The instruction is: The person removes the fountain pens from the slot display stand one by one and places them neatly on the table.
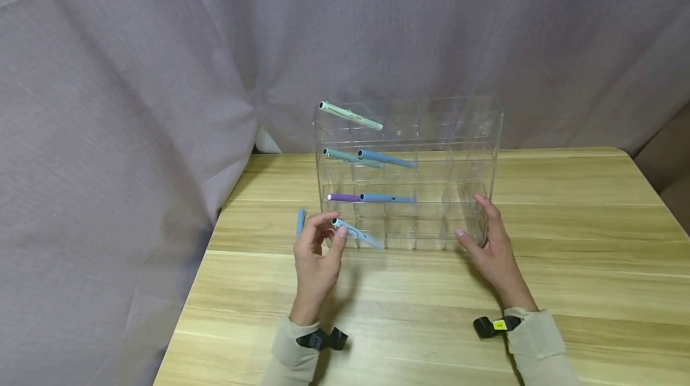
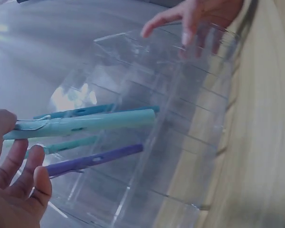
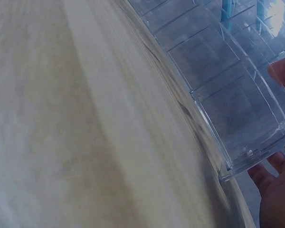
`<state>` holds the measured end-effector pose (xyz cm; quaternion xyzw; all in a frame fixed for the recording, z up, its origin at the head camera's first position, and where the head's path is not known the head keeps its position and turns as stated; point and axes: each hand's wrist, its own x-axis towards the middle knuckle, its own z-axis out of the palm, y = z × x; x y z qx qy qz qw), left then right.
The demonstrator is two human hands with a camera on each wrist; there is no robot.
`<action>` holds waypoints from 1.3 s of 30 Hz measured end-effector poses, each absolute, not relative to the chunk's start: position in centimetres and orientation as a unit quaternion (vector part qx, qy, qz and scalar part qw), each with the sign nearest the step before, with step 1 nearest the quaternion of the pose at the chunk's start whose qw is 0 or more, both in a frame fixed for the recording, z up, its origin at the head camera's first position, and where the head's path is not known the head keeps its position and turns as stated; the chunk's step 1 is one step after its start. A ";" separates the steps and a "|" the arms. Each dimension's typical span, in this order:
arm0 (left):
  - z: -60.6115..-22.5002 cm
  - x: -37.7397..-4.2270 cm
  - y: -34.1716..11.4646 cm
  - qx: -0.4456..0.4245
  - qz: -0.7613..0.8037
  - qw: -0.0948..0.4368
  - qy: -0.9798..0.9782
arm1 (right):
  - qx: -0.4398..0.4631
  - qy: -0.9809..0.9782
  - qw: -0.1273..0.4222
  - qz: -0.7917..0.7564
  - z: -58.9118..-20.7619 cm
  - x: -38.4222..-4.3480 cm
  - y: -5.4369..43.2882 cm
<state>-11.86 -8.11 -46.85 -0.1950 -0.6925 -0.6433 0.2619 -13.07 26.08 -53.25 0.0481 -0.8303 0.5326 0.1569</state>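
My left hand (image 1: 318, 260) pinches a light blue pen (image 1: 366, 237) near its clip end, between thumb and fingers. The pen lies aslant before the lowest tier of a clear tiered rack (image 1: 431, 191), and looks pale aqua in the left wrist view. At the rack's right side, my right hand (image 1: 493, 248) grips the side wall, thumb (image 3: 282, 72) in front and fingers outside. Pens lie in the rack's left part: a light green pen (image 1: 350, 115) on top, a green pen (image 1: 339, 155) and blue pen (image 1: 385, 158) below, then a purple pen (image 1: 344, 198) and another blue pen (image 1: 385, 198).
One more blue pen (image 1: 300, 220) is on the wooden table (image 1: 420, 326), left of the rack and partly hidden behind my left hand. A grey curtain (image 1: 377, 26) hangs behind the table and down its left side.
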 end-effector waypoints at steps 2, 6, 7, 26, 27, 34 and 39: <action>-46.6 -11.6 -8.2 -0.188 -0.662 0.257 -0.678 | 0.047 -0.831 0.158 0.531 -53.2 -13.1 26.1; -46.2 -11.2 -8.4 -0.176 -0.699 0.235 -0.652 | 0.049 -0.832 0.160 0.530 -53.2 -13.1 26.1; -46.2 -11.1 -8.4 -0.173 -0.709 0.226 -0.645 | 0.050 -0.832 0.161 0.529 -53.2 -13.1 26.1; -46.9 -11.2 -11.0 -0.067 -0.746 0.183 -0.636 | 0.053 -0.832 0.158 0.529 -53.2 -13.0 26.1; -47.0 -11.3 -11.2 -0.059 -0.745 0.185 -0.638 | 0.053 -0.831 0.159 0.530 -53.2 -13.0 26.1; -47.6 -12.6 -13.5 -0.008 -0.736 0.215 -0.642 | 0.048 -0.833 0.151 0.530 -53.0 -12.9 26.0; -48.6 -14.1 -15.5 0.024 -0.728 0.231 -0.646 | 0.048 -0.833 0.150 0.531 -53.0 -12.9 26.0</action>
